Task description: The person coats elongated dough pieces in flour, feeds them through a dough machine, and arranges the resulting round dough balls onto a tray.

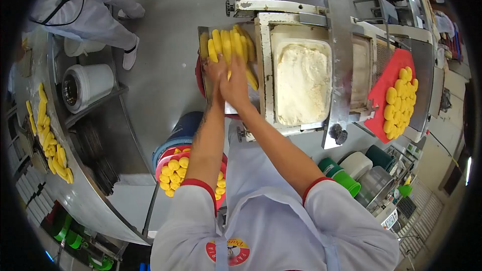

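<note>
Long yellow dough pieces [227, 42] lie side by side on a metal tray [203, 32] at the machine's left end. My left hand [216, 73] and my right hand [234, 78] are close together over the near ends of these pieces, touching them. The fingers of both hands are blurred and partly hidden among the dough, so their grip is unclear. Just right of my hands is the machine's frame [266, 70], which holds a white tub [329, 88] of pale, creamy mass [301, 83].
Round yellow dough pieces [399, 103] sit on a red tray [381, 83] at the right. More fill a red tray [163, 158] over a blue bin [186, 128] below my left arm. A metal table [85, 170] with yellow pieces and a person [100, 7] are at the left.
</note>
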Available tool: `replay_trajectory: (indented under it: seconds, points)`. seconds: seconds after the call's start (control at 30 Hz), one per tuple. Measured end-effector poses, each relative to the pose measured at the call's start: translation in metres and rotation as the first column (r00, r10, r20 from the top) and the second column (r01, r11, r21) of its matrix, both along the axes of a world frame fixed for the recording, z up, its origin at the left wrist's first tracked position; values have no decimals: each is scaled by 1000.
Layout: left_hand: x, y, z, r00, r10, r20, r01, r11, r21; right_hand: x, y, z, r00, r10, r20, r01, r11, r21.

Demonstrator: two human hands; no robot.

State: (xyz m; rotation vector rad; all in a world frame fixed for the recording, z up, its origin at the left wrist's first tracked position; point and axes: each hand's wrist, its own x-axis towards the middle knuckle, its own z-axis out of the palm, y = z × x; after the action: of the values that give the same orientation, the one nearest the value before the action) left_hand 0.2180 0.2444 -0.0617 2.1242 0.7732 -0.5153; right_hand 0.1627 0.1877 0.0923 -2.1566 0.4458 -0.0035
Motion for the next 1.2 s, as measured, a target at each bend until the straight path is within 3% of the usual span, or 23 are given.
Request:
replay_trajectory:
  seconds: [0.07,0.1,0.17,0.2,0.3,0.33,0.37,0.43,0.47,0.57,0.73,0.83,0.87,0.97,1.0,1.07,1.1,1.17,1.2]
  points:
    - [10,7,-4,988,91,-127,-120,962,-245,33,-4,-57,974,-227,-19,224,970,-94]
    - [14,11,-5,973,127,-195,-191,915,-356,41,-8,-84,964,-258,-72,245,958,-149]
    - [13,8,-12,986,105,-130,-150,901,-408,47,-24,-126,932,-323,-165,273,925,-264]
    - [10,4,-13,990,97,-99,-131,893,-431,53,-29,-108,878,-359,-317,347,933,-96]
    - [7,-17,-11,995,103,-7,-102,994,41,57,-26,-116,895,-402,-195,295,859,-418]
    - [5,-14,-19,971,27,238,-37,999,34,57,-29,-119,887,-403,-224,332,895,-296]
    - [6,-13,-24,965,146,217,-128,987,-95,59,-35,-122,881,-401,-252,367,914,-173]
    - [16,-9,-36,922,366,131,-305,890,-340,62,-46,-127,869,-392,-300,432,899,76]
    - [28,5,-32,903,382,-197,-420,685,-595,61,-49,-129,869,-399,-294,445,889,109]
    - [37,6,-4,917,272,-291,-399,631,-666,60,-45,-131,867,-398,-299,459,872,172]
    - [34,42,24,834,-1,-552,-503,411,-760,52,-36,-55,902,-298,-312,350,928,127]
    - [4,49,55,960,92,-265,-280,268,-922,49,-31,-6,948,-222,-228,262,951,163]
    - [-2,50,66,964,114,-240,-261,238,-936,46,-35,16,951,-198,-236,258,930,261]
    - [-19,37,97,950,311,-22,-108,259,-960,27,-60,32,986,-136,-98,162,920,356]
    - [-25,27,122,962,272,-19,-99,285,-953,19,-73,50,991,-87,-99,122,895,430]
    - [-24,13,204,980,198,1,-71,354,-932,-4,-98,76,985,-170,-33,144,694,706]
    - [-26,-4,230,981,161,111,37,405,-913,-15,-110,87,978,-204,-41,145,524,840]
    - [-45,-38,276,946,96,310,219,515,-828,-41,-146,118,959,-280,-44,145,351,925]
    - [-51,-53,296,947,80,312,221,545,-809,-51,-168,137,959,-283,-26,153,439,885]
